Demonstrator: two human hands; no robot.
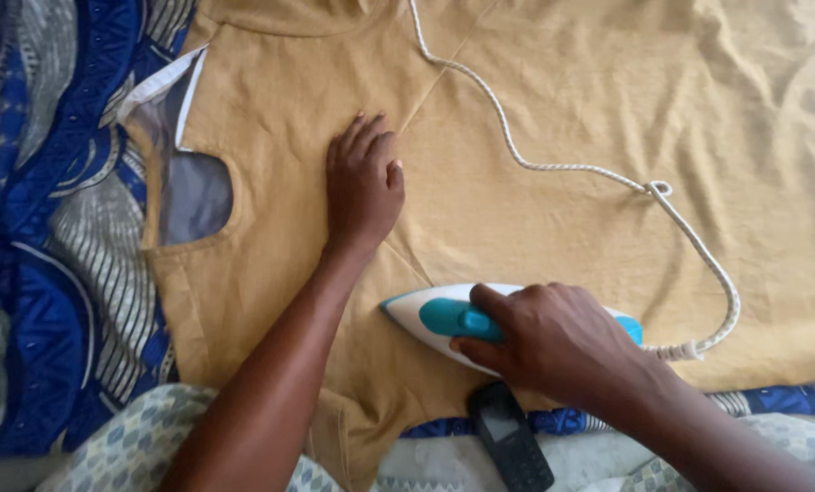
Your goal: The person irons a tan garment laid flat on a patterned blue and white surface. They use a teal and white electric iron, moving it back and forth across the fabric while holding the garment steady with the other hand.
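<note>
Right hand fingers wrapped around iron handle, low on yellow garment | left hand flat, fingers together, pinning cloth | wrinkles remain at right; ironing looks partly done

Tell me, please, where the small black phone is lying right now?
In the head view, the black phone lies at the bottom centre, just below the white and teal iron held by the right hand.

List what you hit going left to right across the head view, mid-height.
Blue patterned cloth → mustard garment's armhole → left hand pressed flat on the garment → white and teal iron gripped by the right hand → white cord.
</note>
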